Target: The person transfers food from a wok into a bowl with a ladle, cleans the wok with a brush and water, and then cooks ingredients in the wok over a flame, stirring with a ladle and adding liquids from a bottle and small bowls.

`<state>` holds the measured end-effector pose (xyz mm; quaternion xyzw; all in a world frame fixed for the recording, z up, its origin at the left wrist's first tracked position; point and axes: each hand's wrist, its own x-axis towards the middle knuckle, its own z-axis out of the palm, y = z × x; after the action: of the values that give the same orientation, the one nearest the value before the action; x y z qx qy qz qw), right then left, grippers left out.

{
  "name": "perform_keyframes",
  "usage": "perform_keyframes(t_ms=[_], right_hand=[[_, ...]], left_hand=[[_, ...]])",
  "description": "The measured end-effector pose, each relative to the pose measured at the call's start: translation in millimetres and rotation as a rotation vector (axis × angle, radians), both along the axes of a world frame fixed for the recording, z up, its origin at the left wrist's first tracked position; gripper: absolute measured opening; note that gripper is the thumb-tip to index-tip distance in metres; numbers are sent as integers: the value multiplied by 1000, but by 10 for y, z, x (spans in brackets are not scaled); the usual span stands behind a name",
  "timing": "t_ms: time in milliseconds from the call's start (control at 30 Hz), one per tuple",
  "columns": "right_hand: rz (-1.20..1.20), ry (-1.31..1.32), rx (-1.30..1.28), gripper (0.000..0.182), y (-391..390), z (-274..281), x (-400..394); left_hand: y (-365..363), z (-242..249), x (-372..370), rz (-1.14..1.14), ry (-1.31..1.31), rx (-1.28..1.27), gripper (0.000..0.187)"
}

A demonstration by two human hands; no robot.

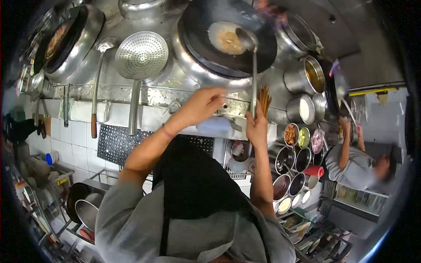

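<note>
My right hand (257,129) is closed round the long handle of a metal ladle (255,83). The ladle's bowl rests in a black wok (197,35), at the edge of a pale, yellowish egg-like mixture (228,38). Some steam or smoke rises at the wok's far side. My left hand (202,104) hovers over the front edge of the stove, below the wok. Its fingers are loosely bent and a little apart, with nothing visible in them. A bamboo wok brush (263,100) stands just beyond my right hand.
A perforated skimmer (141,55) and a wooden-handled ladle (100,79) lie left of the wok. Another wok (57,39) sits far left. Metal pots (302,109) and several ingredient containers (291,133) stand right. A co-worker (355,162) works at a flaming wok beyond.
</note>
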<state>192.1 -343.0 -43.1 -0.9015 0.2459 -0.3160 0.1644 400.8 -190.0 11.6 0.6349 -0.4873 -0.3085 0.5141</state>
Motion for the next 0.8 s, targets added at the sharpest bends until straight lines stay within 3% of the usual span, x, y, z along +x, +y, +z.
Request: perform_keyframes(t_ms=[67, 133, 200, 333, 367, 400, 467, 600, 700, 800], right_hand=[[-226, 56, 964, 46, 259, 561, 170], [-123, -126, 1301, 29, 122, 832, 382], [-34, -173, 1434, 7, -151, 802, 587], [-190, -101, 1086, 29, 14, 625, 836], [-162, -95, 1040, 18, 148, 650, 789], [-118, -90, 981, 24, 210, 612, 708], [-133, -97, 1193, 33, 313, 833, 673], [-50, -92, 1415, 30, -208, 711, 850], [-193, -43, 975, 26, -71, 610, 1113], [-121, -25, 841, 32, 108, 550, 911]], left_hand=[[121, -28, 19, 71, -43, -4, 31], [133, -7, 89, 145, -107, -14, 29], [-39, 34, 34, 240, -340, -222, 28], [-128, 55, 91, 230, -439, -229, 28], [-95, 24, 119, 195, -419, -205, 30], [-68, 2, 149, 157, -401, -182, 32], [-67, -16, 212, 174, -393, -139, 34], [-355, -84, 290, 202, -468, -208, 35], [-503, -76, 369, 163, -424, -201, 35], [-540, -117, 438, 164, -393, -250, 37]])
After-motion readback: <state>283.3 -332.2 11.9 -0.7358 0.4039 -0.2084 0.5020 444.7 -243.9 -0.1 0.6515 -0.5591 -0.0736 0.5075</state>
